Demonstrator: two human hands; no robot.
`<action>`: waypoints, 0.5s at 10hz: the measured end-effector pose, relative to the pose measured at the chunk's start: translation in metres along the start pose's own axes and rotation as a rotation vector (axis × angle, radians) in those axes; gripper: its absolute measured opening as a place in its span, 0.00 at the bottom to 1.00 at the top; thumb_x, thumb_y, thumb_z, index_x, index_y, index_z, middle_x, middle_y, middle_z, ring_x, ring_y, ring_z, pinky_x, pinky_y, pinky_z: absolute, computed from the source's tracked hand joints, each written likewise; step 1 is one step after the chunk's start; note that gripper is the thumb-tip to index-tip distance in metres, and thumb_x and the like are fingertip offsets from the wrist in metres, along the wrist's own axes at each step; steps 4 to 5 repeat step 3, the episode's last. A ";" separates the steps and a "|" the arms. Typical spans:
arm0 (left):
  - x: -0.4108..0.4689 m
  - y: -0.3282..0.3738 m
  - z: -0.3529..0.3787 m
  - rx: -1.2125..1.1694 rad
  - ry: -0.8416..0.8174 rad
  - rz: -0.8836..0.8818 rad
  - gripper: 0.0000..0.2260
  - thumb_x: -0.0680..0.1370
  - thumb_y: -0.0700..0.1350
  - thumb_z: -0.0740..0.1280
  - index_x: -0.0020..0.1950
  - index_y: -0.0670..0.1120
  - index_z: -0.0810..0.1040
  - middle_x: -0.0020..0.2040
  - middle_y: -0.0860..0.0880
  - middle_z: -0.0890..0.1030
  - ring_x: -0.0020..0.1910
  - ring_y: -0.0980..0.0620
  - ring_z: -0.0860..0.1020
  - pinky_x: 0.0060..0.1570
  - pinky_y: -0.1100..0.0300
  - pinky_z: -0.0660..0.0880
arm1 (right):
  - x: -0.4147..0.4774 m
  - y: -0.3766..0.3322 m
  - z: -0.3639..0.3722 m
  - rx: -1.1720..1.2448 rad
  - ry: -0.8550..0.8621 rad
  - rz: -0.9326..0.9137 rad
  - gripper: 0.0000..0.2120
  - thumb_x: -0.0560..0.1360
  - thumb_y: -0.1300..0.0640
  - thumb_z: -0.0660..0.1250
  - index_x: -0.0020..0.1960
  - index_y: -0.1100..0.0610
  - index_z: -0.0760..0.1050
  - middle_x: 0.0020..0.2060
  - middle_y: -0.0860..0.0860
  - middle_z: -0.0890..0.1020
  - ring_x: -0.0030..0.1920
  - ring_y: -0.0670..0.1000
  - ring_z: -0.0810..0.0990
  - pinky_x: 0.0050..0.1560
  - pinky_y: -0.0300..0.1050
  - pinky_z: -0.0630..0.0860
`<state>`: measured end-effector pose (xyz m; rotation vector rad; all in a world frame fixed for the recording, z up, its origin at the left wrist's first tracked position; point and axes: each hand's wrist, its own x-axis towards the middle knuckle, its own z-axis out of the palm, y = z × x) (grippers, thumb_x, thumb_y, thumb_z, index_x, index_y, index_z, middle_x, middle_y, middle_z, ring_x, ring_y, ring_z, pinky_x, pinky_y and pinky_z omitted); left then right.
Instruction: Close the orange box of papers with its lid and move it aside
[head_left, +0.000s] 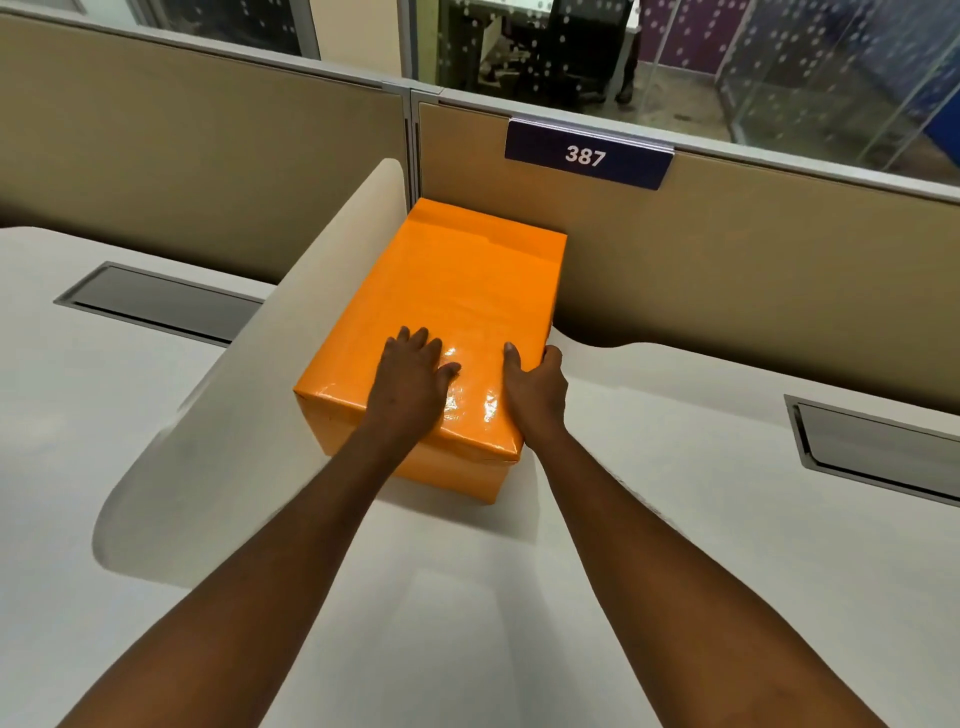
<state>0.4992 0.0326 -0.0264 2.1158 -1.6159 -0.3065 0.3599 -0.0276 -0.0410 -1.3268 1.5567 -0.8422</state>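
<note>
The orange box (457, 291) stands on the white desk (675, 519) with its glossy orange lid on top, so the papers are hidden. Its far end touches the tan partition in the corner. My left hand (413, 379) lies flat on the near part of the lid, fingers spread. My right hand (535, 387) grips the near right edge of the lid, thumb on top and fingers down the right side.
A low cream divider (291, 332) runs along the box's left side. Tan partition walls (727, 249) rise behind, one with a dark sign reading 387 (586, 156). Grey cable hatches sit in the desk at the left (156, 301) and right (878, 441).
</note>
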 end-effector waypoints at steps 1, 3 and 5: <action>-0.004 -0.005 0.004 0.038 0.007 0.017 0.22 0.80 0.52 0.58 0.69 0.40 0.68 0.73 0.39 0.67 0.75 0.38 0.58 0.74 0.45 0.52 | -0.002 -0.003 0.000 -0.016 -0.003 0.015 0.27 0.75 0.41 0.61 0.68 0.55 0.61 0.66 0.57 0.73 0.61 0.60 0.76 0.57 0.54 0.74; -0.013 0.004 0.000 0.098 0.081 0.048 0.23 0.81 0.50 0.54 0.72 0.38 0.63 0.74 0.37 0.63 0.76 0.39 0.54 0.75 0.47 0.49 | -0.009 -0.004 -0.018 -0.077 -0.063 0.090 0.38 0.74 0.35 0.55 0.74 0.57 0.52 0.71 0.60 0.66 0.68 0.62 0.69 0.63 0.58 0.69; -0.013 0.004 0.000 0.098 0.081 0.048 0.23 0.81 0.50 0.54 0.72 0.38 0.63 0.74 0.37 0.63 0.76 0.39 0.54 0.75 0.47 0.49 | -0.009 -0.004 -0.018 -0.077 -0.063 0.090 0.38 0.74 0.35 0.55 0.74 0.57 0.52 0.71 0.60 0.66 0.68 0.62 0.69 0.63 0.58 0.69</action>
